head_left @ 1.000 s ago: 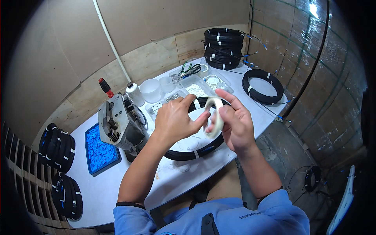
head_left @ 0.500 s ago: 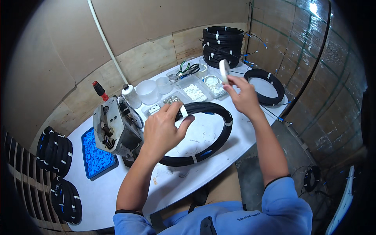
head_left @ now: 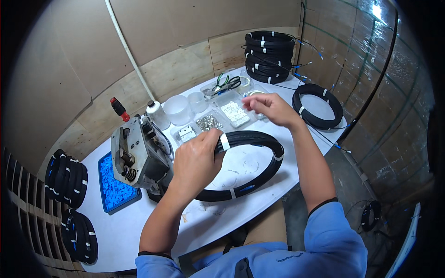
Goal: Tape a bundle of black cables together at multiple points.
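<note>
My left hand [head_left: 197, 155] is closed around the upper left of a black cable coil [head_left: 269, 143], next to a white tape band [head_left: 225, 142]. The coil is tilted, its lower side near the tabletop, with a bit of blue showing on it. My right hand [head_left: 273, 110] hovers near a clear tray of small white pieces [head_left: 235, 113], fingers loosely curled and thumb apart, with no object visible in them. Its fingertips are slightly blurred. Behind that hand, a roll of tape [head_left: 256, 92] shows only in part.
A metal bench machine [head_left: 143, 153] stands left, beside a tray of blue pieces [head_left: 118, 185]. Behind are a white bottle [head_left: 157, 115], a clear tub [head_left: 177, 110], metal fittings [head_left: 209, 122] and scissors [head_left: 232, 83]. Stacked coils [head_left: 270, 58] and a single coil [head_left: 301, 111] lie right.
The white tape roll is no longer in my right hand, which has moved left and down toward the trays. My left hand keeps its hold on the coil.
</note>
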`<action>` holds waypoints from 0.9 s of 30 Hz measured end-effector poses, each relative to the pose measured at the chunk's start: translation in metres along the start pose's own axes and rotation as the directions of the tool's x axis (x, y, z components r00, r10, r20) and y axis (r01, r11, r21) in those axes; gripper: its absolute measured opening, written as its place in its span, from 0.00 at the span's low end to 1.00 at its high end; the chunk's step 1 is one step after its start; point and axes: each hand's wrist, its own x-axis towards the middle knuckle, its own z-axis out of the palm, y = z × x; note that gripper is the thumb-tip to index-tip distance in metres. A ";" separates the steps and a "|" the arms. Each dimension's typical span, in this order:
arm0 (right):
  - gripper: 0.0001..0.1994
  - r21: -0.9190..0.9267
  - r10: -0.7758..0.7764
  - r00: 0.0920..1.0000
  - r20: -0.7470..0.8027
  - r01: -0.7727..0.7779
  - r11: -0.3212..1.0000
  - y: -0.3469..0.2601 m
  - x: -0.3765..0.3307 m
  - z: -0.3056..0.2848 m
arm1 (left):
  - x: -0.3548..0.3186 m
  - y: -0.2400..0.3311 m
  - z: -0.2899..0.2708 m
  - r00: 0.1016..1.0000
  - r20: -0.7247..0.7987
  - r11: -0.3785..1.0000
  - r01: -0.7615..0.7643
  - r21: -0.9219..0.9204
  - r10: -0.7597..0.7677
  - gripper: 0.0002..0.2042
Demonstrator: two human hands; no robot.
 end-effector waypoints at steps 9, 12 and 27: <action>0.15 -0.456 -0.148 0.988 0.042 0.151 0.877 -0.058 -0.061 0.059 | 0.014 -0.006 0.003 0.995 0.092 0.995 0.040 0.088 -0.048 0.10; 0.14 -0.506 -0.174 0.985 -0.019 0.141 0.851 -0.058 -0.072 0.065 | 0.015 -0.002 0.004 0.993 0.109 0.996 0.025 0.081 -0.034 0.12; 0.12 -0.560 -0.221 0.961 -0.167 0.091 0.823 -0.066 -0.094 0.077 | -0.037 -0.049 0.019 0.958 0.005 0.895 0.270 -0.355 -0.287 0.09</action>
